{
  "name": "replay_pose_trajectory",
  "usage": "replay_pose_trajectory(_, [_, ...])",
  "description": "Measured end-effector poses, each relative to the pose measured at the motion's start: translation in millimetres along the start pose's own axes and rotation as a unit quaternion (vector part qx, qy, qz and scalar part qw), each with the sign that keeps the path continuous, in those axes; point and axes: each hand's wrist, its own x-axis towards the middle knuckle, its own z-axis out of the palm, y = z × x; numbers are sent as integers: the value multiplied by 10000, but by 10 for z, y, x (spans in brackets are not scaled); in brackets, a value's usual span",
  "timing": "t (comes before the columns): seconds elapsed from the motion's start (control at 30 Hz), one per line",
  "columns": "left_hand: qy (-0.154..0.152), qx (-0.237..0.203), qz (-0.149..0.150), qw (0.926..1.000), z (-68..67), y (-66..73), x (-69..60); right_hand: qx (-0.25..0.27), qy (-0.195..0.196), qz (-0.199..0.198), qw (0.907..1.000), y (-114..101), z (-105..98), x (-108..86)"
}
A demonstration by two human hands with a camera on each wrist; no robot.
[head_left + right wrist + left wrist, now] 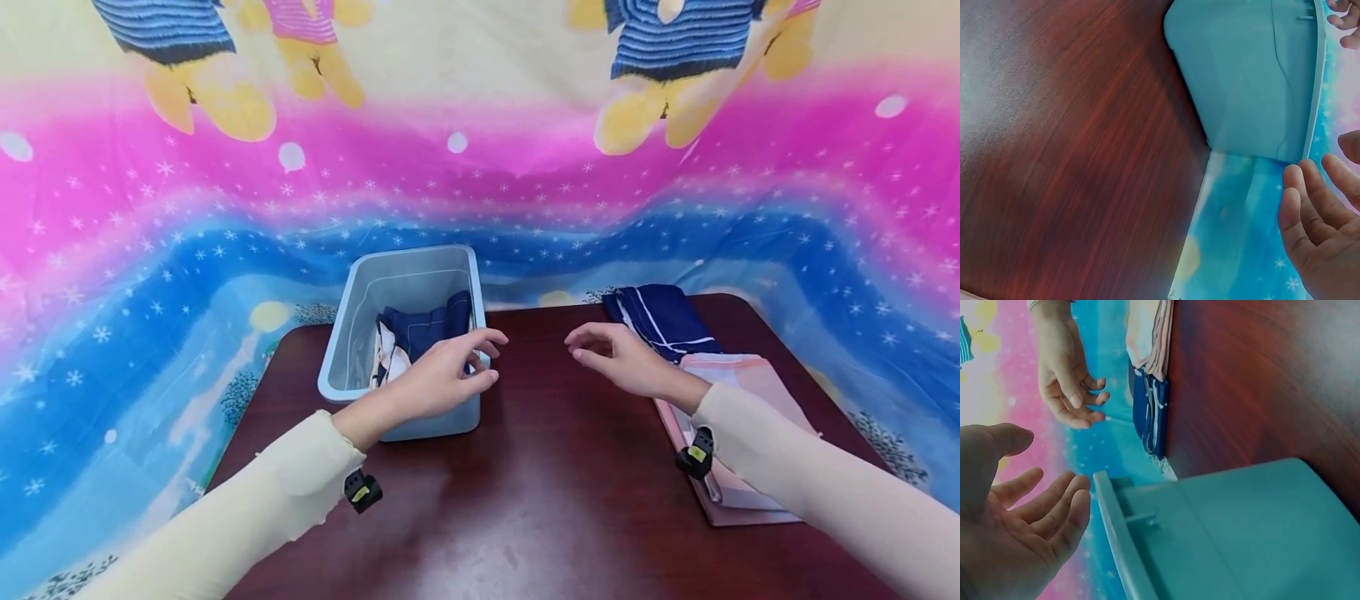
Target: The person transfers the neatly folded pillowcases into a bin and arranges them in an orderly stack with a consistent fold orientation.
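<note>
My left hand hovers over the front right rim of a grey-blue plastic bin, fingers loosely bent and holding nothing. Inside the bin lie dark navy folded cloth and a white and dark patterned cloth. To the right, my right hand is raised with relaxed fingers and nothing in it. It is nearest to a folded navy cloth with white stripes and a stack of folded pale pink cloth. In the left wrist view both hands show empty palms or fingers beside the bin wall.
A dark reddish-brown wooden table bears the bin on its left and the folded cloths along its right side. Behind it hangs a pink and blue patterned curtain with bears and snowflakes. A small black camera sits on the left wrist.
</note>
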Motion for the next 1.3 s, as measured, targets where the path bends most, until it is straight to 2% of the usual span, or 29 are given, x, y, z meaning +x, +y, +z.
replay_pose_trajectory(0.27, [-49,-40,109,9999,139,25,47,-151,-73,129,9998,111,-37,-89])
replay_pose_trajectory(0.5, [28,-83,320,9995,220,53,102,-355,-62,224,9991,206,-96,-140])
replay_pose_trajectory(0.87, [-197,-10,230,9995,323,121,136,-343,-24,395,9986,367,-151,-144])
replay_pose_trajectory(1.1, [-472,-32,112,9988,415,103,87,-394,-130,546,9976,488,-183,-203])
replay_pose_trajectory(1.3, [-545,54,142,9984,467,86,78,-471,-200,598,9969,594,-222,-221])
